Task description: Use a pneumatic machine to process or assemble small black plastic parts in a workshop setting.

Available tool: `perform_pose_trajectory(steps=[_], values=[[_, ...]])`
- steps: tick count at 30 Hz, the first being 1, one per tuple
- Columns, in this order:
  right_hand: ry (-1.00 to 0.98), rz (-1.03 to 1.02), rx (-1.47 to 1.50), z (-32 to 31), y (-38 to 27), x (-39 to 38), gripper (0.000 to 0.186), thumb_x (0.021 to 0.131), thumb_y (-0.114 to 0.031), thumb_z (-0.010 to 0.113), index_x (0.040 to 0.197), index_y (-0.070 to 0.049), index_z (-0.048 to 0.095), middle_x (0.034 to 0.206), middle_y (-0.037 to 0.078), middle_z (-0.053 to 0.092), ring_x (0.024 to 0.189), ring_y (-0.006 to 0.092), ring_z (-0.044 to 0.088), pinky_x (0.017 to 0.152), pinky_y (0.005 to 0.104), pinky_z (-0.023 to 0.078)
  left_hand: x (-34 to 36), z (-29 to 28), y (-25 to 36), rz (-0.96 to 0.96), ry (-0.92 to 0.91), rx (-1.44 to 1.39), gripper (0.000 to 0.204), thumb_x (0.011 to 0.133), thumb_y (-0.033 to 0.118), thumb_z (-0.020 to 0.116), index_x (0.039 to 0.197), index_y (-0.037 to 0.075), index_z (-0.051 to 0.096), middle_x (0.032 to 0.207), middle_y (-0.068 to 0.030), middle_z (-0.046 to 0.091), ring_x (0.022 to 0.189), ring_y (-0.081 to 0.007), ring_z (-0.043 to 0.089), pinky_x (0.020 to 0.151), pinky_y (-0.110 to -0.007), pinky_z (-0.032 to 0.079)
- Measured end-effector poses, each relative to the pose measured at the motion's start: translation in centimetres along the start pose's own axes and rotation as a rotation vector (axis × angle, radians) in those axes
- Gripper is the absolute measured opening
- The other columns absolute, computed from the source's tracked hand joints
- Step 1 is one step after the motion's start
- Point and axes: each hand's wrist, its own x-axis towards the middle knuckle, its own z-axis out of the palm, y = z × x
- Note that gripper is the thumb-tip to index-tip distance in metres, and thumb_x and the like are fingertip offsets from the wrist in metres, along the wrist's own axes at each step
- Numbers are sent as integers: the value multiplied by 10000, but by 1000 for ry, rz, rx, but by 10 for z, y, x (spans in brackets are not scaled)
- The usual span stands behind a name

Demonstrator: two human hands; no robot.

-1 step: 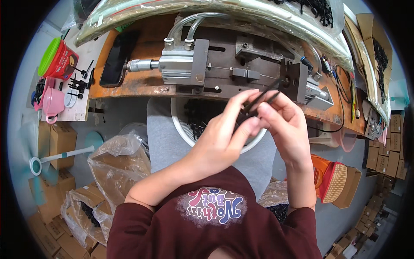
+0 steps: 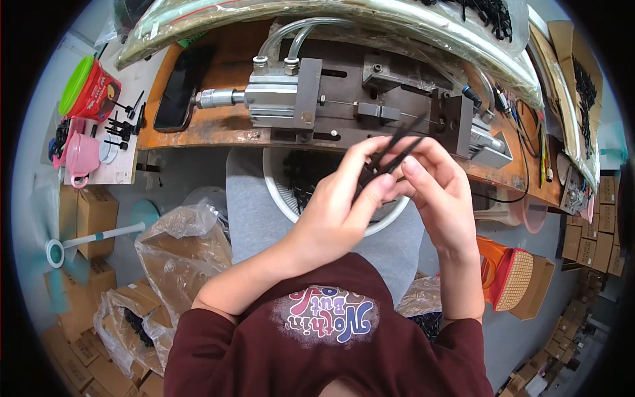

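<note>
In front of my chest, over a white basket (image 2: 274, 192) in my lap, both my hands are together around a few thin black strips (image 2: 395, 155). My left hand (image 2: 344, 192) has its thumb and fingers closed on their lower ends. My right hand (image 2: 433, 182) curls round them from the other side, its thumb and fingertips bent at the strips. Their exact kind cannot be made out. More black parts (image 2: 301, 175) lie in the basket, partly hidden by my left hand. Just beyond, a metal bench fixture (image 2: 377, 114) with air cylinders sits on the wooden table.
A black phone (image 2: 180, 89) lies left of the fixture on the table (image 2: 245, 137). Farther left are a red bucket (image 2: 99, 92), a pink cup (image 2: 83, 155) and small black parts. A fan (image 2: 56, 253), plastic bags and cartons stand low left; an orange stool (image 2: 503, 274) is at right.
The black strips have tilted and spread a little between my fingers. Both hands stay in nearly the same place; the view has shifted very slightly.
</note>
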Motion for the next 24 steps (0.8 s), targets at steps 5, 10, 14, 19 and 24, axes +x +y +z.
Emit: perform_pose_trajectory(steps=[5, 10, 14, 19, 24], values=[[130, -630, -854, 8, 24, -20, 491, 689, -70, 859, 1112, 4, 619, 1029, 113, 625, 932, 202, 633, 763, 304, 531, -1, -2, -6, -250, 45, -472, 298, 1073, 258, 386, 1260, 48, 485, 783, 28, 428, 641, -36, 391, 560, -181, 344], [109, -824, -1164, 19, 39, -28, 444, 585, 1, 840, 1005, -18, 694, 1017, 108, 625, 810, 255, 600, 677, 338, 493, -8, 10, -10, -206, 42, -379, 418, 1084, 323, 281, 1307, 49, 504, 950, 13, 524, 731, -44, 449, 644, -188, 390], [126, -851, -1135, 15, 43, -26, 377, 617, 34, 820, 975, -19, 715, 1049, 115, 633, 791, 222, 611, 663, 301, 509, -8, 2, -12, -222, 57, -335, 401, 1078, 327, 312, 1257, 37, 523, 828, 46, 474, 710, -23, 399, 564, -176, 325], [238, -953, -1125, 7, 44, -18, 336, 661, 46, 806, 982, -13, 727, 1158, 176, 644, 915, 255, 663, 761, 321, 559, -10, -6, -15, -200, 95, -361, 382, 1078, 314, 341, 1283, 26, 485, 812, 32, 405, 696, -32, 368, 548, -168, 317], [222, -866, -1375, 1, 40, 10, 241, 691, 34, 732, 929, 14, 697, 1198, 164, 657, 943, 287, 686, 770, 347, 563, -20, -14, -4, -194, 94, -445, 438, 1077, 327, 302, 1325, -8, 436, 826, 13, 404, 693, -54, 377, 563, -197, 341]])
